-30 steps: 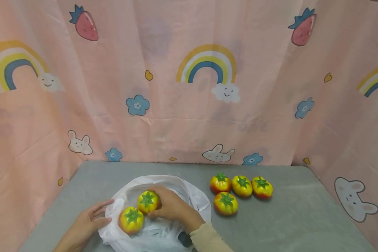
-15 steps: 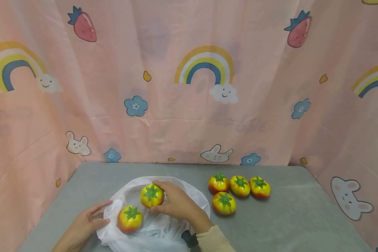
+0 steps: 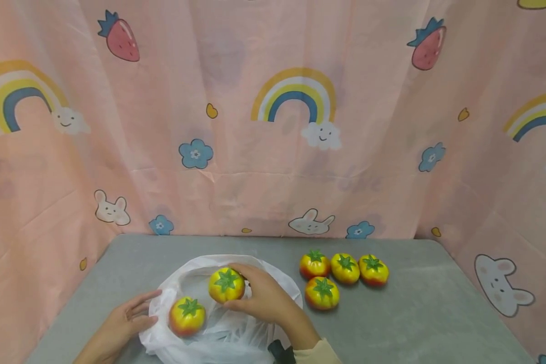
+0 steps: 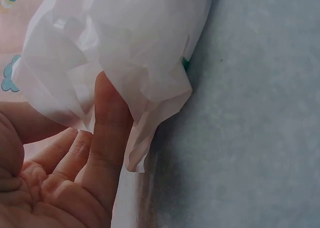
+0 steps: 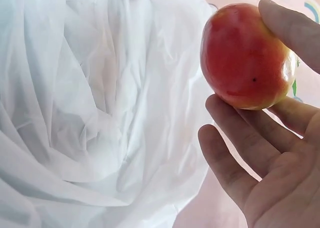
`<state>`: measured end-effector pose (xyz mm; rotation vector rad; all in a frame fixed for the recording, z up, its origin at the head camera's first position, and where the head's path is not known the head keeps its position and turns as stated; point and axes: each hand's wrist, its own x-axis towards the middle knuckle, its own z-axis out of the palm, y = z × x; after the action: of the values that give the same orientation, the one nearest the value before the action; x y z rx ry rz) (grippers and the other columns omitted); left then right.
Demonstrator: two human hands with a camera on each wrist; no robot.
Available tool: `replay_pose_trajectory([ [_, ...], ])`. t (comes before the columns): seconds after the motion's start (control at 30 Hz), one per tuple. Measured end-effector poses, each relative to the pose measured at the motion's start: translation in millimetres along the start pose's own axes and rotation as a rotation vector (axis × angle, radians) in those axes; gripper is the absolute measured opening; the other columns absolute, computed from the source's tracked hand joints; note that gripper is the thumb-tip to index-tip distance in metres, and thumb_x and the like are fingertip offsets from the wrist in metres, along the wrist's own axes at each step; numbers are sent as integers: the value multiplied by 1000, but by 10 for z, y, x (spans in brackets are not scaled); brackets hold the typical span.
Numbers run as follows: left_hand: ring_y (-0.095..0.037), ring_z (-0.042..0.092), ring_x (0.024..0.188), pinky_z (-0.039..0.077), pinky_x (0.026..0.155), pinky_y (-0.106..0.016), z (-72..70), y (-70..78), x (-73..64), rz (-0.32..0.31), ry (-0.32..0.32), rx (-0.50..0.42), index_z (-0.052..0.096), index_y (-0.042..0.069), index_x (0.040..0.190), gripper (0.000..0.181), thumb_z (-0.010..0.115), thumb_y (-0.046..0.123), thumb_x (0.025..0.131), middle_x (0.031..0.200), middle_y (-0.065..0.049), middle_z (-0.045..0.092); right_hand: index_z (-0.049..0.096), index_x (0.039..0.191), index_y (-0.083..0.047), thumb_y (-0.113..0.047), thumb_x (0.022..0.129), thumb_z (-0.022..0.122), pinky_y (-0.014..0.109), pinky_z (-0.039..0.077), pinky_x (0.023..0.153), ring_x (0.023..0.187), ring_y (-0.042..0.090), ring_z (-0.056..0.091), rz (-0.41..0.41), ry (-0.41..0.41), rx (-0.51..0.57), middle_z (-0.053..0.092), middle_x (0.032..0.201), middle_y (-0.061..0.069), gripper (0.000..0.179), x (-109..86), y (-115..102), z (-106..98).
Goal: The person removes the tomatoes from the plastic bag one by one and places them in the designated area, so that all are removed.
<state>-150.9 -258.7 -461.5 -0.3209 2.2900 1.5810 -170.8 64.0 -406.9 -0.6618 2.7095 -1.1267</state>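
Our right hand (image 3: 265, 303) pinches one yellow-red fruit (image 3: 226, 285) over the white bag (image 3: 199, 264); our left hand (image 3: 120, 324), fingers spread, touches the bag's edge, a second fruit (image 3: 187, 317) just beside it. Four others (image 3: 345, 268) sit right of our right hand on the bench (image 3: 437, 313).

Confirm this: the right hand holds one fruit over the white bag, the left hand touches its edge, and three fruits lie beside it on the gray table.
Not three: the head view shows four fruits on the gray table beside the white bag. The rest of your statement stands.
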Motion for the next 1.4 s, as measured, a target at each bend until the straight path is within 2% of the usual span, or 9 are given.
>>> replay_pose_trajectory([
  [0.23, -44, 46, 132, 39, 106, -63, -3, 4, -1, 6, -5, -2, 35, 8, 154, 77, 73, 25, 89, 153, -31, 37, 46, 149, -24, -44, 82, 79, 47, 51, 104, 122, 20, 58, 49, 5, 26, 54, 147, -4, 78, -81, -13, -27],
  [0.7, -45, 43, 133, 35, 108, -65, -8, -13, 27, -11, -7, -2, 33, 10, 155, 81, 74, 31, 88, 154, -30, 35, 49, 147, -22, -47, 80, 79, 47, 53, 99, 117, 21, 60, 57, 70, 23, 57, 143, -2, 77, -212, 85, -101],
  [1.0, -41, 48, 129, 44, 103, -63, 5, 5, 11, 16, 2, 11, 36, 7, 153, 76, 72, 27, 89, 148, -30, 43, 48, 147, -25, -48, 79, 79, 55, 51, 100, 121, 27, 57, 182, 79, 83, 55, 145, 6, 78, -388, 153, -227],
  [1.4, -42, 47, 130, 43, 104, -63, -8, -10, 17, 13, -4, 5, 36, 7, 153, 75, 73, 23, 89, 150, -31, 41, 49, 147, -21, -47, 78, 81, 52, 54, 95, 111, 24, 59, 247, 128, 81, 55, 145, 7, 81, -589, 234, -278],
])
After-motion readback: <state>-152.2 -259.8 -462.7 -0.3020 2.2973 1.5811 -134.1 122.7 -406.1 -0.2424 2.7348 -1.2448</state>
